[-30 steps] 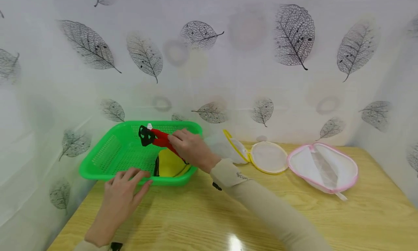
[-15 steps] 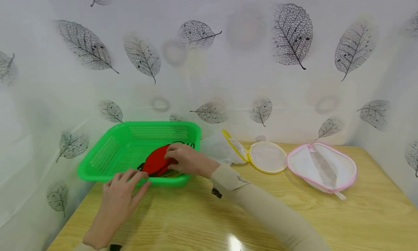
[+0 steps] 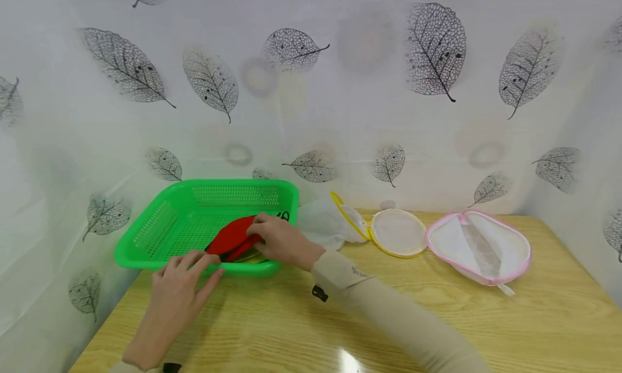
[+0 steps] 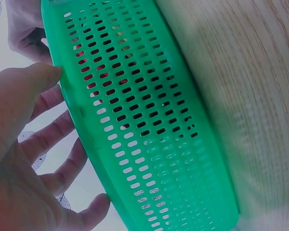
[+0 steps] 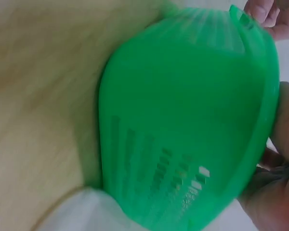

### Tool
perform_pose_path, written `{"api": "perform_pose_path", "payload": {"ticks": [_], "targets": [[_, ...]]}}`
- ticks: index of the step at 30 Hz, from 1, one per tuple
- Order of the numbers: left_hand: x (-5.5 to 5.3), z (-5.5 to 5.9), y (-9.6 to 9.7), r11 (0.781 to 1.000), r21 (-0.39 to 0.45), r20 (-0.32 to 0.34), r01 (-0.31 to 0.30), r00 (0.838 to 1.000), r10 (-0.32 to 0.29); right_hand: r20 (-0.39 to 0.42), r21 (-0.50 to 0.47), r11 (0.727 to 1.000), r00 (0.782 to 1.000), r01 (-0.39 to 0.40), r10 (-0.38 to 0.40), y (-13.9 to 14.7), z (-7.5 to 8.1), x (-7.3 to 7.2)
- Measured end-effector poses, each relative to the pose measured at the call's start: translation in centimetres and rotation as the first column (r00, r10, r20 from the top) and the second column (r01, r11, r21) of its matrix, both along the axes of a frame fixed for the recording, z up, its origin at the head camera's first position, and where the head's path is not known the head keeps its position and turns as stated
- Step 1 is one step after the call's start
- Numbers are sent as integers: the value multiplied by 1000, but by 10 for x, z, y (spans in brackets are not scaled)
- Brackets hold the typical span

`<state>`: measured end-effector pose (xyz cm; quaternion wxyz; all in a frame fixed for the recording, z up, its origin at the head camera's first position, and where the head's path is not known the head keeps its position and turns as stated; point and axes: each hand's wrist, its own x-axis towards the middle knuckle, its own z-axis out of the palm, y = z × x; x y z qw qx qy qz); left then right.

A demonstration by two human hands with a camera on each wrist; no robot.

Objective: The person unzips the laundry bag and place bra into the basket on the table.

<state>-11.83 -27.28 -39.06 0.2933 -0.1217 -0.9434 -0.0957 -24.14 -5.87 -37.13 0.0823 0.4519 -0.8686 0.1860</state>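
Observation:
In the head view, a green plastic basket (image 3: 157,230) stands on the table at the back left. My left hand (image 3: 177,289) holds its front rim, fingers bent over the edge and thumb on the near side; the left wrist view shows the left hand (image 4: 19,154) along the rim. Inside the basket's right half, my right hand (image 3: 282,241) pinches a red cloth item (image 3: 232,235) with black trim. Beneath it, part of a yellow item (image 3: 255,258) shows. A black strap (image 3: 283,216) sticks up near the right rim. The right hand's fingertips are partly hidden by the cloth.
Right of the basket lies an unzipped white mesh bag with a yellow rim (image 3: 398,232). Farther right is a white bag with a pink edge (image 3: 481,249), its mouth spread. A curtain with leaf prints (image 3: 359,92) hangs right behind the table (image 3: 311,319).
My right hand has lowered the red cloth item into the basket, over the yellow one, and now keeps it there with little motion. The left hand has stayed on the rim.

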Motion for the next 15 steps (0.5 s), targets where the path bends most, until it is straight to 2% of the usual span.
{"api": "perform_pose_path", "payload": {"ticks": [4, 7, 11, 15], "targets": [[0, -1, 0, 1000, 5, -17, 1, 1000, -1, 36, -13, 999, 998, -42, 43, -9, -1, 0], [0, -1, 0, 1000, 15, -14, 3, 1000, -3, 58, 20, 995, 994, -96, 95, -15, -1, -2], [0, -1, 0, 1000, 24, -8, 6, 1000, -6, 113, 84, 983, 982, -165, 155, -20, 1, -5], [0, -1, -1, 1000, 20, -14, 8, 1000, -7, 159, 106, 970, 967, -217, 199, -22, 3, -6]]}}
